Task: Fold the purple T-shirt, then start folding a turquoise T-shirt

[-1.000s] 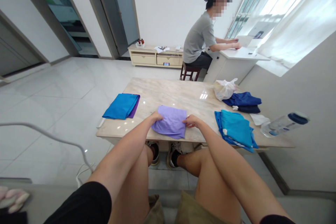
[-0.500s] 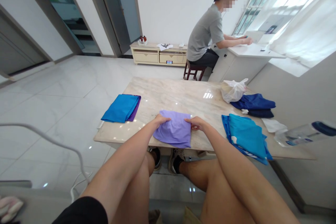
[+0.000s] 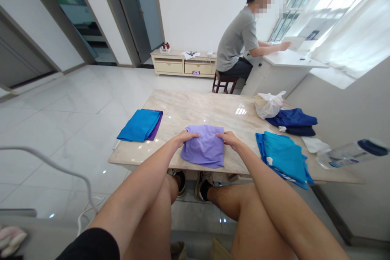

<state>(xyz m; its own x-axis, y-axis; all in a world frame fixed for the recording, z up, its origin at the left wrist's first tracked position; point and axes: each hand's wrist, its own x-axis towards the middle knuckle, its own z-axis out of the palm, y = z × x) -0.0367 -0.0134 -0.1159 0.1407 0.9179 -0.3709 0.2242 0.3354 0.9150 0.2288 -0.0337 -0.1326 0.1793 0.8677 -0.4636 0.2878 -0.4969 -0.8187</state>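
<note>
A folded lavender cloth, perhaps a garment (image 3: pixel 204 148), lies near the front edge of the marble-topped table (image 3: pixel 195 105). My left hand (image 3: pixel 185 137) grips its left side, thumb on top and fingers tucked under. On the opposite side my right hand (image 3: pixel 229 138) pinches the cloth the same way. To the left rests a folded blue cloth (image 3: pixel 138 125) on top of a purple cloth (image 3: pixel 157 128). Right of my right hand is a stack of folded turquoise and blue clothes (image 3: pixel 283 156).
A white plastic bag (image 3: pixel 269 105) and dark blue folded clothes (image 3: pixel 292 120) sit at the back right. A clear bottle (image 3: pixel 350 153) lies tilted near the right end. Beyond the table a person (image 3: pixel 236 40) sits on a stool at a white desk (image 3: pixel 286 59).
The lavender cloth has shifted slightly right and away from me, with both hands still on it. My right hand's fingers have closed further around its edge.
</note>
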